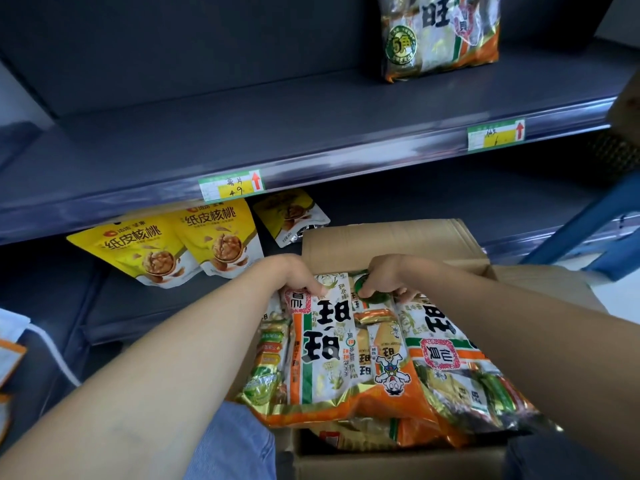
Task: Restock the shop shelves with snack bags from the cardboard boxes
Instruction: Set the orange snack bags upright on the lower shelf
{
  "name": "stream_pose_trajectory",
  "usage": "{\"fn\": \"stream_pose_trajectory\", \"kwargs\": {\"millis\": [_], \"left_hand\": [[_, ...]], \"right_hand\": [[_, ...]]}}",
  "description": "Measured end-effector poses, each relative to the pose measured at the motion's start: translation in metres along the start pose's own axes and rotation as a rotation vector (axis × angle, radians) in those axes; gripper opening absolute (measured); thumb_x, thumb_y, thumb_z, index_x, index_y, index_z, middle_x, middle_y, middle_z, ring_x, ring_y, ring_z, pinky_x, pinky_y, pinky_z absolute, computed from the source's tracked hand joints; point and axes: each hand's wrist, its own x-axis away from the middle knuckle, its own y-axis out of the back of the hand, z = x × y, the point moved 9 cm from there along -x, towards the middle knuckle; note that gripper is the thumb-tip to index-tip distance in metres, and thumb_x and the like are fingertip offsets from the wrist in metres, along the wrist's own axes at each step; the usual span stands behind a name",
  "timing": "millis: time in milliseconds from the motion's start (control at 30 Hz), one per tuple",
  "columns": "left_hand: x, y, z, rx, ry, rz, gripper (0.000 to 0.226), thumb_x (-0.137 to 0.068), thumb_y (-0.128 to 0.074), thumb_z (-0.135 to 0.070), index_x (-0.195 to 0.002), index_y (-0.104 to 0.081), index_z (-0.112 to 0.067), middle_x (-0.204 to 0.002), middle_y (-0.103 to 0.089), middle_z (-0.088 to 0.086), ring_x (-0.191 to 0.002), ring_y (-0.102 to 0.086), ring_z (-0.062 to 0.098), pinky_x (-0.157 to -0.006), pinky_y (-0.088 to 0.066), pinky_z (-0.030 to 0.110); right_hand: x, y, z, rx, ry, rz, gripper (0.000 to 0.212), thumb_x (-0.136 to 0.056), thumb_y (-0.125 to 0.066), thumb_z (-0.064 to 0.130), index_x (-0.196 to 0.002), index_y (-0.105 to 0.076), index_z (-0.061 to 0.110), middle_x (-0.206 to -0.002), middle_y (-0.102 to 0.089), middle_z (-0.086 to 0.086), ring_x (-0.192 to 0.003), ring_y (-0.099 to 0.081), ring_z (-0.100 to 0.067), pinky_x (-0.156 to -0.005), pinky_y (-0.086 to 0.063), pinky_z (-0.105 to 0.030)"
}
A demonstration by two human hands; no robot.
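Note:
An open cardboard box (381,240) sits low in front of me, packed with orange, green and white snack bags. The top snack bag (343,348) lies face up across the pile. My left hand (301,275) grips its far left corner with curled fingers. My right hand (384,278) grips its far right corner, thumb on the green round sticker. Another bag of the same kind (450,355) lies to the right in the box. One matching bag (440,32) stands on the middle shelf (242,133) at the upper right.
Yellow walnut pouches (166,247) lean on the lower shelf behind the box, one more pouch (291,216) to their right. Price labels (230,185) hang on the shelf edge. A blue metal frame (581,223) stands at right. My blue-trousered knee (228,445) is beside the box.

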Motion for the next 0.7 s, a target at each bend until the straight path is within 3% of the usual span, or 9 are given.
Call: {"fn": "stream_pose_trajectory", "kwargs": {"millis": [100, 167, 233, 333, 400, 500, 633, 700], "left_hand": [[-0.002, 0.006, -0.006, -0.051, -0.052, -0.096, 0.063, -0.079, -0.076, -0.030, -0.131, -0.050, -0.005, -0.123, -0.062, 0.011, -0.110, -0.061, 0.027, -0.096, -0.050, 0.037], [0.001, 0.015, -0.012, -0.144, -0.092, -0.188, 0.047, -0.084, -0.071, -0.027, -0.122, -0.058, -0.002, -0.121, -0.063, 0.012, -0.110, -0.061, 0.026, -0.091, -0.050, 0.031], [0.004, 0.015, -0.019, -0.174, -0.145, -0.184, 0.034, -0.088, -0.065, -0.016, -0.117, -0.062, 0.000, -0.120, -0.064, 0.015, -0.111, -0.062, 0.028, -0.087, -0.049, 0.029], [0.012, 0.013, -0.034, -0.233, -0.230, -0.203, 0.027, -0.093, -0.052, -0.005, -0.116, -0.062, 0.001, -0.121, -0.063, 0.016, -0.113, -0.060, 0.029, -0.089, -0.048, 0.031], [0.023, 0.019, -0.054, -0.268, -0.333, -0.263, 0.019, -0.094, -0.044, 0.000, -0.100, -0.062, -0.002, -0.109, -0.061, 0.013, -0.102, -0.058, 0.028, -0.081, -0.048, 0.033], [0.044, 0.038, -0.085, -0.273, -0.485, -0.365, 0.033, -0.086, -0.044, 0.008, -0.064, -0.040, -0.016, -0.074, -0.047, 0.001, -0.078, -0.045, 0.022, -0.057, -0.034, 0.028], [0.077, 0.062, -0.123, -0.258, -0.634, -0.426, 0.036, -0.082, -0.048, 0.006, -0.059, -0.040, -0.020, -0.065, -0.044, -0.006, -0.068, -0.042, 0.017, -0.056, -0.033, 0.027], [0.095, 0.076, -0.139, -0.251, -0.693, -0.449, 0.036, -0.083, -0.052, 0.003, -0.059, -0.041, -0.021, -0.064, -0.044, -0.008, -0.062, -0.040, 0.014, -0.055, -0.033, 0.026]], "right_hand": [[0.006, 0.010, 0.019, 0.199, 0.091, -0.142, 0.055, -0.090, -0.059, 0.034, -0.133, -0.045, 0.004, -0.129, -0.051, -0.012, -0.119, -0.050, -0.028, -0.094, -0.045, -0.035], [0.003, 0.007, 0.024, 0.204, 0.117, -0.111, 0.054, -0.089, -0.061, 0.030, -0.133, -0.045, 0.003, -0.131, -0.051, -0.012, -0.119, -0.051, -0.029, -0.093, -0.046, -0.035], [0.002, 0.006, 0.024, 0.176, 0.121, -0.067, 0.052, -0.089, -0.062, 0.029, -0.131, -0.047, 0.002, -0.129, -0.053, -0.012, -0.116, -0.053, -0.030, -0.094, -0.049, -0.036], [0.002, 0.013, 0.019, 0.160, 0.133, -0.070, 0.049, -0.087, -0.065, 0.032, -0.122, -0.054, 0.000, -0.115, -0.061, -0.012, -0.104, -0.061, -0.028, -0.084, -0.052, -0.034], [0.007, 0.022, 0.015, 0.189, 0.130, -0.092, 0.049, -0.085, -0.067, 0.030, -0.121, -0.054, 0.000, -0.111, -0.061, -0.013, -0.098, -0.063, -0.027, -0.079, -0.052, -0.033], [0.023, 0.040, 0.014, 0.287, 0.094, -0.099, 0.056, -0.086, -0.067, 0.029, -0.129, -0.046, -0.001, -0.124, -0.059, -0.015, -0.104, -0.061, -0.029, -0.084, -0.049, -0.035], [0.051, 0.071, 0.025, 0.497, 0.071, -0.111, 0.061, -0.089, -0.062, 0.040, -0.135, -0.048, 0.003, -0.136, -0.054, -0.011, -0.122, -0.052, -0.028, -0.090, -0.041, -0.031], [0.062, 0.085, 0.028, 0.531, 0.083, -0.094, 0.061, -0.085, -0.064, 0.045, -0.130, -0.053, 0.005, -0.133, -0.056, -0.009, -0.120, -0.053, -0.028, -0.096, -0.040, -0.031]]}}
